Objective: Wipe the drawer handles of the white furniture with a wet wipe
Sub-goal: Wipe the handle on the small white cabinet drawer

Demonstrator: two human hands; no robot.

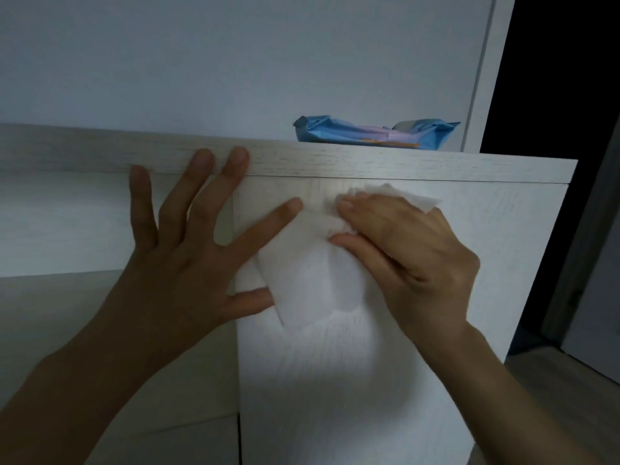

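Dimly lit, a person's left hand lies spread flat against the white furniture, its fingers straight and apart. 2 fingertips reach the board along the top edge, and the thumb touches the lower left edge of the wet wipe. Just to the right, the wipe hangs against the front panel. Its upper part is bunched under the right hand, whose bent fingers and thumb grip it and press it to the panel just below the top board. No drawer handle shows; whether one sits beneath the wipe cannot be told.

The wipe looks thin, limp and damp, likely to fold and cling rather than slide freely. It is probably best held as a wad in the fingers, with the loose tail tucked in, and wrapped round a handle once one is reached. It appears to weigh next to nothing and could tear if dragged over a sharp edge.

Farther right, on top of the furniture near its far end, rests 1 blue pack of wet wipes, flattened and crumpled, with what seems to be a flap raised. Its contents are hidden from this angle. Beyond the furniture's right end stands a dark doorway.
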